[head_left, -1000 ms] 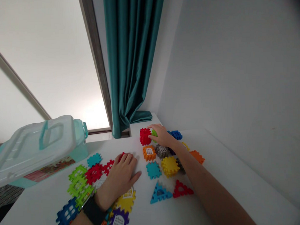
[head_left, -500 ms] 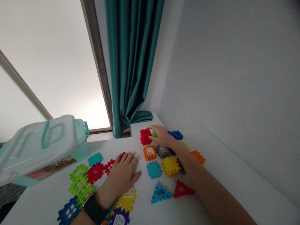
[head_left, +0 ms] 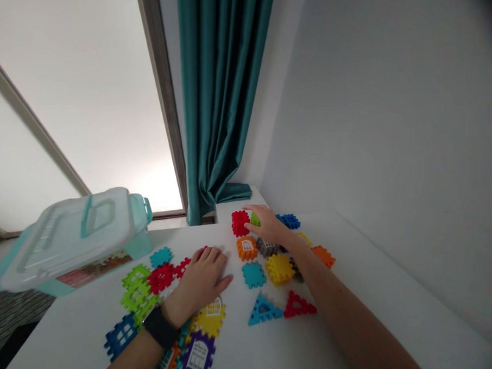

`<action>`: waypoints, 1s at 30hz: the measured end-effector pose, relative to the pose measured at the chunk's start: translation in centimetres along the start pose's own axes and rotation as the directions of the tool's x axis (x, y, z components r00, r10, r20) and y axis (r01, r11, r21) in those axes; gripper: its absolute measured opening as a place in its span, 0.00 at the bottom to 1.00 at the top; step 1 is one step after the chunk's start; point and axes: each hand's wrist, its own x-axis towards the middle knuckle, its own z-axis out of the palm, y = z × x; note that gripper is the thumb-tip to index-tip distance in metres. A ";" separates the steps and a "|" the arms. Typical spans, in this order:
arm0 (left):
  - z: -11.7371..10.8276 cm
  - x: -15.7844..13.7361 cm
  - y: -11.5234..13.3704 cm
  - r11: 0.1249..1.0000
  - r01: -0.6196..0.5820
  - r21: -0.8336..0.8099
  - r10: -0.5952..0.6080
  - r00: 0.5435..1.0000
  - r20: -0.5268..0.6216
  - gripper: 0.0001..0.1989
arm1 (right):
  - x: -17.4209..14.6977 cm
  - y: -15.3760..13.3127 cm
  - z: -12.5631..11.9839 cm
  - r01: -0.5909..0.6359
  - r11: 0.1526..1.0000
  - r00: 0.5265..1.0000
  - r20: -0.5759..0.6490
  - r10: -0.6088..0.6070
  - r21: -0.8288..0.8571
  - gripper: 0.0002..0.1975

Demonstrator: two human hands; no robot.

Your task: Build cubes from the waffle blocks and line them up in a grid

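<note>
The white table [head_left: 245, 350] bears a lidded turquoise box [head_left: 83, 235], notched coloured tiles [head_left: 254, 274], a blue triangle [head_left: 257, 313] and a red triangle [head_left: 291, 308].

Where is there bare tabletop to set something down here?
Near side of the blue triangle, between the purple piece and the right forearm; also between that forearm and the grey wall. Crowded: the blocks around the right hand and the flat pieces around the left hand.

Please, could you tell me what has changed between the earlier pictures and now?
Nothing on the table visibly moved, and nothing was visibly taken or let go; only the camera view shifted slightly. The right hand stays at the green block, the left hand near the red pieces.
</note>
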 end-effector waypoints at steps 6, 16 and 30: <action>-1.4 0.1 -0.7 0.997 -0.060 -0.046 0.059 0.998 -0.020 0.12 | -0.8 -1.9 0.0 0.021 1.000 1.000 -0.014 -0.021 0.013 0.25; -5.4 -0.8 -2.3 1.000 0.003 -0.020 -0.004 0.999 -0.053 0.14 | -2.8 -4.8 1.4 0.110 0.994 0.992 0.064 -0.109 -0.011 0.20; -7.2 -10.5 -7.9 0.991 0.131 0.006 -0.131 0.990 -0.056 0.12 | -3.8 -12.6 3.4 0.215 0.976 0.951 0.217 -0.218 0.037 0.17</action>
